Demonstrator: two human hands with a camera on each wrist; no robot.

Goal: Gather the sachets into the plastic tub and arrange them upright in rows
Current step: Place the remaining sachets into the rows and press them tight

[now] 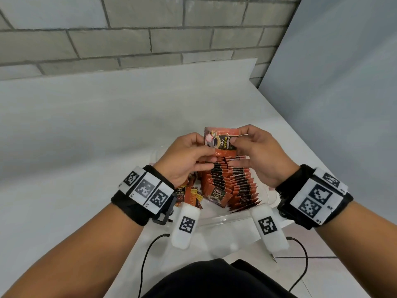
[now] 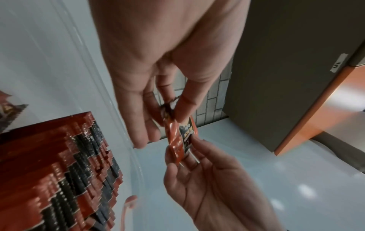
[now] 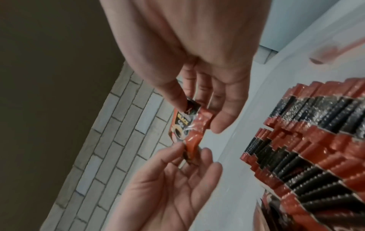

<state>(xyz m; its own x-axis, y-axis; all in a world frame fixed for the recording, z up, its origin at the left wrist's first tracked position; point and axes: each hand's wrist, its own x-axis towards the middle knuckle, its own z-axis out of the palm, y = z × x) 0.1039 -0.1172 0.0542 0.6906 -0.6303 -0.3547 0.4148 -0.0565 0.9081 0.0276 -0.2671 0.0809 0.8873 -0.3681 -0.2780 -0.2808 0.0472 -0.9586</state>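
Both hands, left hand (image 1: 189, 155) and right hand (image 1: 257, 151), pinch one sachet (image 1: 221, 139) by opposite ends, directly above the upright rows (image 1: 227, 181) in the tub (image 1: 223, 218)

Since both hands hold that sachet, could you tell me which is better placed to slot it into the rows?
Probably the right hand: it pinches the sachet directly above the far end of the rows, while the left hand sits over the loose sachets.

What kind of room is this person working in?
Probably a plain workroom or office corner: a white table set against a grey brick wall, and a grey door with an orange edge.
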